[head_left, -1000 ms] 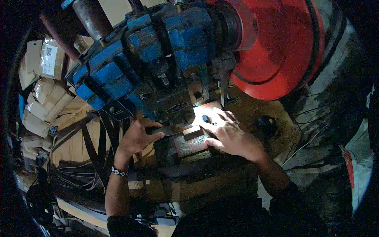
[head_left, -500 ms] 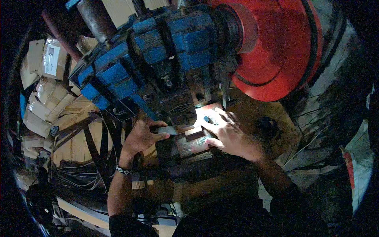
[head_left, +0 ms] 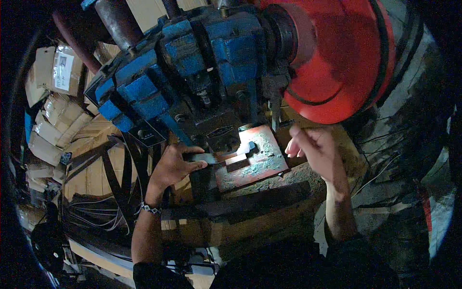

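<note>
My left hand [head_left: 174,166] pinches a flat metal strip [head_left: 207,158] between thumb and fingers. The strip's far end reaches toward a small raised block [head_left: 236,161] on a worn metal plate [head_left: 260,166]. A dark bolt head [head_left: 251,145] stands up from this brightly lit plate. Just right of the plate and apart from it hovers my right hand [head_left: 317,153], its fingers curled in with nothing visible in them. Over the plate looms a blue press machine [head_left: 187,53], whose dark lower part hides where the strip ends.
A large red flywheel [head_left: 337,58] is at the machine's right. Cardboard boxes [head_left: 60,111] are piled at the left, near dark frame legs [head_left: 111,180] and loose wires [head_left: 98,216]. A dark bar [head_left: 264,202] crosses in front of the plate.
My right hand has lifted off the plate and moved right, its fingers curling in and the plate's right side coming into view. My left hand keeps its place on the strip.
</note>
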The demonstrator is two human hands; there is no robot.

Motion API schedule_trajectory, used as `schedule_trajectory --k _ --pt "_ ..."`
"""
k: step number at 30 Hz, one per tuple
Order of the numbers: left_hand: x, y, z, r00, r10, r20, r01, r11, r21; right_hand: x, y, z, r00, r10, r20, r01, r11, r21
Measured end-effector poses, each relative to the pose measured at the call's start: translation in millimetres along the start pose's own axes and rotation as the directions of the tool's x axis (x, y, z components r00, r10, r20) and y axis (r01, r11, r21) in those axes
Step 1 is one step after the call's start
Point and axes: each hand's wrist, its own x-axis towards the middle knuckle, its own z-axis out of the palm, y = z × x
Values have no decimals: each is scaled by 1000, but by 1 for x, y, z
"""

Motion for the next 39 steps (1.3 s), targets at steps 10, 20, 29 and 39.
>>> schedule_trajectory --k 10,20,29,39 --pt "1 11 -2 991 -116 61 105 983 153 0 0 10 994 77 72 -68 990 -123" --pt "-33 58 -49 1000 -14 -17 16 987 160 -41 0 1 725 -191 662 559 724 -403" --pt "-167 17 -165 727 65 -684 371 801 470 -45 -13 4 729 -286 622 599 706 -377" --pt "-56 81 35 1000 -23 -4 22 998 -66 -16 -1 22 832 -364 419 492 833 -254"
